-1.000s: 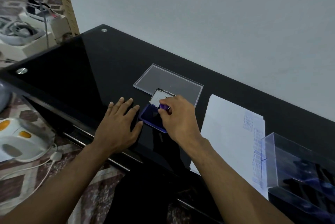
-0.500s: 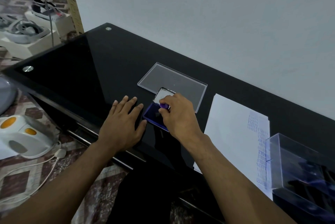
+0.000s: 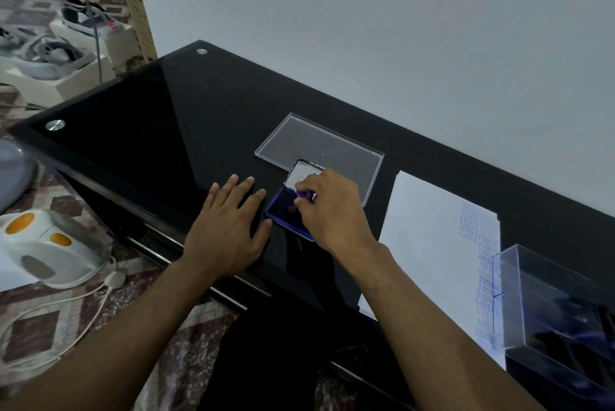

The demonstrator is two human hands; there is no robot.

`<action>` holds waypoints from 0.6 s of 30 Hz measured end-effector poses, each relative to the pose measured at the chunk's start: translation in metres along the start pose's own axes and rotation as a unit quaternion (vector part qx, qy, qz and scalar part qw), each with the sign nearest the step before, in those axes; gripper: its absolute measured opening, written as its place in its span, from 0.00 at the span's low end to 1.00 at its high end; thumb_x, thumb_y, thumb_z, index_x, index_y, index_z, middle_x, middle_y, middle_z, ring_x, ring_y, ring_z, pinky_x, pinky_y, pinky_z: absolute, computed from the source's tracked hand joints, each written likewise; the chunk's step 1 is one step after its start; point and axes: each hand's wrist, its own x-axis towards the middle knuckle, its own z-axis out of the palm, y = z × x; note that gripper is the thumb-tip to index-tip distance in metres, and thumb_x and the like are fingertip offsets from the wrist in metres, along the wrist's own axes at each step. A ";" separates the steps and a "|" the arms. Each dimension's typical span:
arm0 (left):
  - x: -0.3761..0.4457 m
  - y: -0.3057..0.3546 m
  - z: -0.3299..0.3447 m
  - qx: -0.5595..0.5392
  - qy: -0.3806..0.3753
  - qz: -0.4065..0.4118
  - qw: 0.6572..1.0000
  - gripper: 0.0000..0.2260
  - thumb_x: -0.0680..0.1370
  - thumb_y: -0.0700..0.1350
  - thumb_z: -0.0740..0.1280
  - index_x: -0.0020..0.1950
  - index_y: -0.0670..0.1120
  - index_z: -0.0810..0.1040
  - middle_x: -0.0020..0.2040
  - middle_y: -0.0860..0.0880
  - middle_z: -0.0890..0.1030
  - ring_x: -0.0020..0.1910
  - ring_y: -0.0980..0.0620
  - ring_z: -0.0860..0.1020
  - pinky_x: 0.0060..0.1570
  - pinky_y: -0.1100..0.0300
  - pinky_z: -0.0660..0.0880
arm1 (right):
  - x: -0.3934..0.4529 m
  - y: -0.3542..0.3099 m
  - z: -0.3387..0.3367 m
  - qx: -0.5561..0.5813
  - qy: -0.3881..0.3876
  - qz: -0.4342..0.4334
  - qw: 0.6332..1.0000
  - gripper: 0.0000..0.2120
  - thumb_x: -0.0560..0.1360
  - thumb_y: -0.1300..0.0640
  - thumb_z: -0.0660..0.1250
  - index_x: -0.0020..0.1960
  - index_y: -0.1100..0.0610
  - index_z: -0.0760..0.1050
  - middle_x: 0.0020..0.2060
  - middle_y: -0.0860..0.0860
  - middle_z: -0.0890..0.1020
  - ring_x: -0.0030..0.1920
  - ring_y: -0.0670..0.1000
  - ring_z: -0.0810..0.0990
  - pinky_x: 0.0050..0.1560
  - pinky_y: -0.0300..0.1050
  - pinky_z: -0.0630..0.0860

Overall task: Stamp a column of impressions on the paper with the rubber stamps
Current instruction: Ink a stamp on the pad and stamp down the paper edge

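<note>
Right hand pinches a stamp on the ink pad, left hand flat beside; the paper at 3 o'clock already bears a column, apparently more to add.

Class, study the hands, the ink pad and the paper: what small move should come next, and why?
Probably lift the purple stamp off the ink pad and carry it right to the paper. The right hand grips it at the open pad, the left hand rests flat beside the pad, and a column of impressions already lines the sheet's right side.
</note>
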 end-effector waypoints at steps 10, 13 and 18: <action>-0.001 0.001 -0.001 0.001 0.002 0.001 1.000 0.34 0.79 0.66 0.45 0.78 0.50 0.66 0.80 0.45 0.62 0.81 0.44 0.53 0.79 0.42 0.49 | 0.001 -0.001 -0.007 0.015 -0.030 0.013 0.999 0.13 0.79 0.55 0.66 0.63 0.53 0.80 0.57 0.50 0.81 0.58 0.47 0.78 0.53 0.33 0.67; -0.001 0.001 -0.001 -0.001 0.002 0.002 1.000 0.34 0.79 0.66 0.45 0.78 0.50 0.66 0.80 0.45 0.63 0.81 0.44 0.54 0.79 0.42 0.50 | 0.002 -0.001 -0.006 0.007 -0.032 0.012 0.999 0.13 0.79 0.55 0.67 0.63 0.53 0.80 0.58 0.50 0.81 0.58 0.48 0.78 0.56 0.35 0.69; -0.001 0.002 -0.002 -0.002 0.003 0.001 1.000 0.34 0.79 0.66 0.45 0.78 0.50 0.66 0.80 0.45 0.63 0.81 0.44 0.54 0.79 0.42 0.50 | 0.001 0.000 -0.004 0.008 -0.025 0.010 1.000 0.12 0.79 0.54 0.67 0.62 0.53 0.80 0.58 0.50 0.81 0.58 0.48 0.78 0.58 0.37 0.71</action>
